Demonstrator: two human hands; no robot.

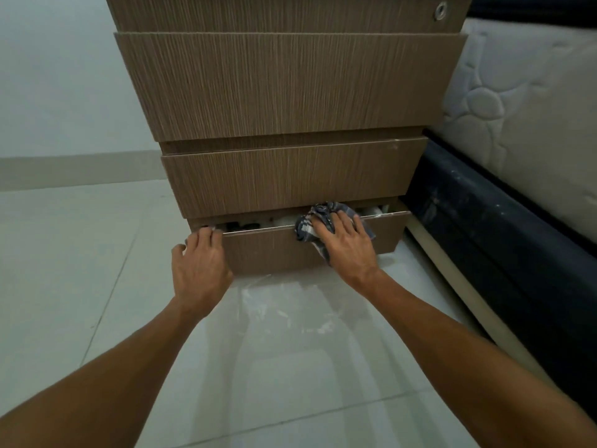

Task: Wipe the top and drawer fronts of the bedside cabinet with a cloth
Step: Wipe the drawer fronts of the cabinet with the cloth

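Note:
The brown wood-grain bedside cabinet [290, 85] fills the upper middle of the head view. Its bottom drawer [268, 253] is pulled out a little, and dark and white items show in the gap. My left hand [200, 260] grips the drawer's top left corner with curled fingers. My right hand [345, 244] presses a crumpled dark checked cloth [305, 226] against the drawer's top edge and front, right of centre. The middle drawer front [290, 176] and the one above it are pushed in.
A white quilted mattress [529, 118] on a dark bed base [504, 240] stands close on the right of the cabinet. Glossy pale floor tiles [80, 270] spread to the left and towards me. A pale wall with a skirting strip [80, 169] runs behind on the left.

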